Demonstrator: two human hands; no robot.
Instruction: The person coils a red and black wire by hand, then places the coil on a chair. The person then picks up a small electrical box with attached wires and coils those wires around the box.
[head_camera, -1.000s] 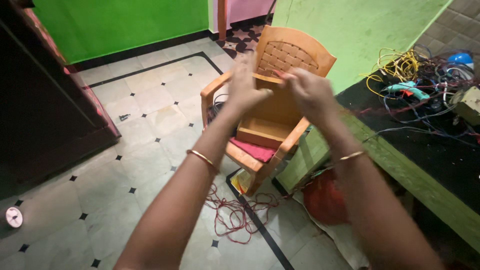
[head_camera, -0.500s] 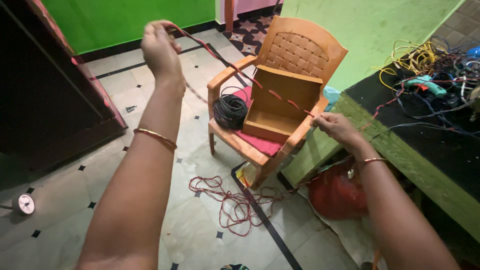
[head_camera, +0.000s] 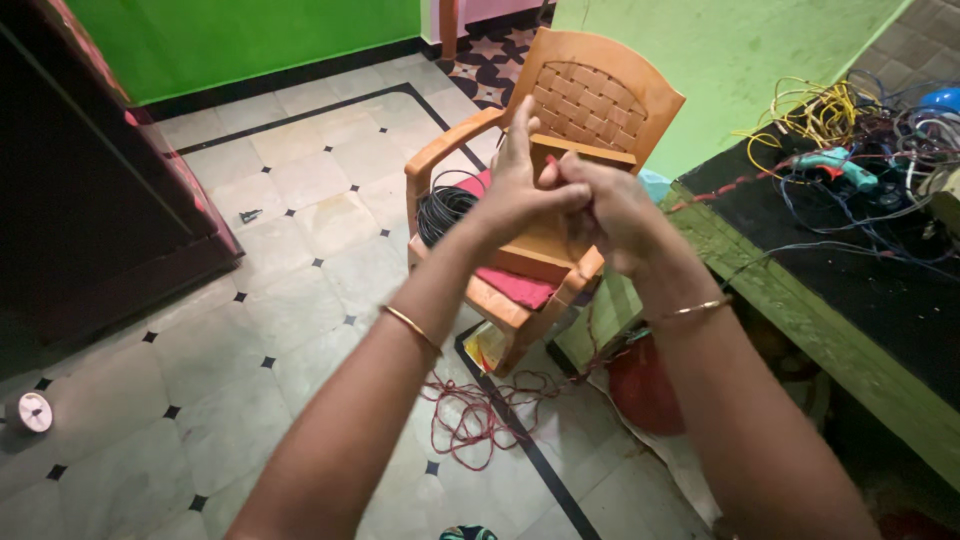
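Hands meet in front of the chest, just above an orange plastic chair (head_camera: 590, 110). The left hand (head_camera: 515, 185) and the right hand (head_camera: 610, 205) are pressed close, fingers curled in toward each other, pinching a thin red wire (head_camera: 715, 187) between them — only a short red bit shows at the fingertips, so the exact grip is hard to read. From the right hand the wire runs off to the right onto a dark-topped bench (head_camera: 880, 300), where it joins a tangle of yellow, blue and red cables (head_camera: 860, 130). More of the same red wire lies in loose loops on the tiled floor (head_camera: 478, 415) below the chair.

On the chair seat sit a coil of black cable (head_camera: 440, 210), a small wooden box (head_camera: 545, 235) and a red cushion (head_camera: 520, 290). A teal glue gun (head_camera: 835, 165) lies among the bench cables.

The wire looks light and limp, soft enough to kink and snag — it seems best taken with a fingertip pinch close to the working end, with the slack kept free of the floor loops so it does not knot
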